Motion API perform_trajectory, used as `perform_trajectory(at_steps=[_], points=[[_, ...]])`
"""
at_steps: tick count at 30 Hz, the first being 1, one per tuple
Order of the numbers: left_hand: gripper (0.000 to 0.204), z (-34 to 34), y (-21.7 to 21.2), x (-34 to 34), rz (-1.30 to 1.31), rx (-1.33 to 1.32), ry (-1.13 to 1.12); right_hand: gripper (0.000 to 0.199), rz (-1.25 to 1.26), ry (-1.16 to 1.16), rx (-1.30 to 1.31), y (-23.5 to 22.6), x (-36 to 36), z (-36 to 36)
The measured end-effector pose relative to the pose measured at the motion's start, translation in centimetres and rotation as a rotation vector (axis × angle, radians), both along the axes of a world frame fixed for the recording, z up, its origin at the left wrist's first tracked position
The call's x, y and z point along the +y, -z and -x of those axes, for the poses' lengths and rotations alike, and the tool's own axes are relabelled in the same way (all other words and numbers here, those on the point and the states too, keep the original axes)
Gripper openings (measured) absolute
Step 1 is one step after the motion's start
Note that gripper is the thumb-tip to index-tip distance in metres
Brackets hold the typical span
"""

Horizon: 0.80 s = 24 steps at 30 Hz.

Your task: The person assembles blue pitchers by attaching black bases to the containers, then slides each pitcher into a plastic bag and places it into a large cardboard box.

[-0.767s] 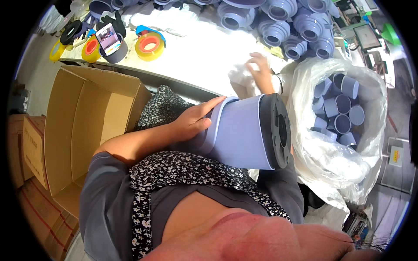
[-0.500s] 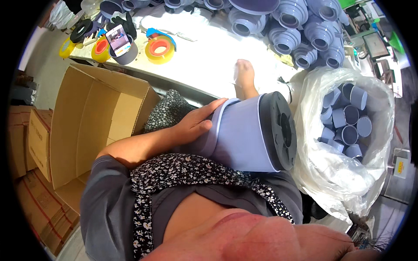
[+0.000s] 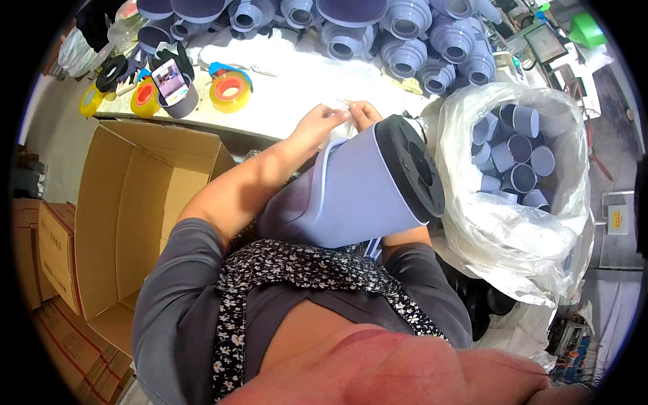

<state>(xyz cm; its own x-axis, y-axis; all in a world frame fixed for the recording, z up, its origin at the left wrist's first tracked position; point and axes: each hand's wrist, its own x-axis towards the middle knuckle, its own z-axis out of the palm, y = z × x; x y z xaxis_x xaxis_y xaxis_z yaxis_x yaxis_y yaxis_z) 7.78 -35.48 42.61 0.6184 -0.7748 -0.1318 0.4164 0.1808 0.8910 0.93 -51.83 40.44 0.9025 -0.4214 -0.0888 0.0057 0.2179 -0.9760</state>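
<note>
A lavender plastic bucket with a black base lies on its side across my lap, between my forearms. Beyond it, over the bench edge, my left hand and my right hand meet, both with fingers pinched on a thin, see-through plastic bag. Much of the bag is lost in the glare and behind the bucket. The bucket also hides most of my right forearm. Neither hand grips the bucket; it rests against my apron and arms.
Stacked lavender plastic parts crowd the bench's far side. Tape rolls and a phone propped in a cup stand at the left. An open carton is on my left. A clear sack of small cups is on my right.
My left hand has let go of the bucket and reached forward to the bag beside my right hand. The bucket has tilted slightly, and the whole view has shifted.
</note>
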Motion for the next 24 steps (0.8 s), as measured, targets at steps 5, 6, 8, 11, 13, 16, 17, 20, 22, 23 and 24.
perform_trajectory(at_steps=[5, 6, 8, 11, 13, 16, 17, 20, 22, 23, 24], points=[[0.013, 1.1, -4.2, 1.0, 0.281, -0.053, 0.069, 0.022, -0.339, 0.406, -0.214, -4.5, -0.9, 10.5], [0.011, 1.4, -4.5, 1.9, 0.293, -0.109, 0.069, 0.021, -0.339, 0.473, -0.274, -5.7, -1.0, 13.3], [0.004, 2.7, -4.7, 2.6, 0.328, -0.235, 0.041, 0.019, -0.177, 0.379, -0.289, -8.0, 0.5, 18.2], [0.005, 3.5, -3.9, 2.1, 0.222, -0.142, -0.04, 0.017, 0.5, -0.383, -0.08, -10.9, 4.9, 21.5], [0.006, 2.6, -1.6, 2.3, 0.098, -0.535, -0.086, 0.015, 0.912, -0.74, 0.037, -12.0, 7.0, 20.7], [0.004, 1.2, 3.0, 5.3, -0.035, -0.883, -0.226, 0.012, 0.303, 0.117, -0.052, -6.6, 7.5, 21.2], [0.004, 0.7, 4.5, 6.3, -0.066, -0.953, -0.297, 0.017, 0.105, 0.508, -0.178, -4.8, 8.2, 20.8], [0.005, 2.6, 8.4, 12.4, -0.174, -1.012, -0.354, 0.033, 0.398, 0.423, 0.271, 1.2, 12.2, 21.6], [0.008, 4.0, 11.3, 16.1, -0.39, -1.012, -0.295, 0.039, 0.457, -0.083, 0.532, 4.6, 13.5, 22.2], [0.01, 4.8, 11.8, 18.1, -0.485, -1.061, -0.255, 0.039, 0.474, -0.216, 0.463, 4.7, 14.0, 21.3], [0.011, 5.2, 12.3, 19.4, -0.582, -1.108, -0.214, 0.038, 0.484, -0.346, 0.387, 4.7, 14.3, 20.4]])
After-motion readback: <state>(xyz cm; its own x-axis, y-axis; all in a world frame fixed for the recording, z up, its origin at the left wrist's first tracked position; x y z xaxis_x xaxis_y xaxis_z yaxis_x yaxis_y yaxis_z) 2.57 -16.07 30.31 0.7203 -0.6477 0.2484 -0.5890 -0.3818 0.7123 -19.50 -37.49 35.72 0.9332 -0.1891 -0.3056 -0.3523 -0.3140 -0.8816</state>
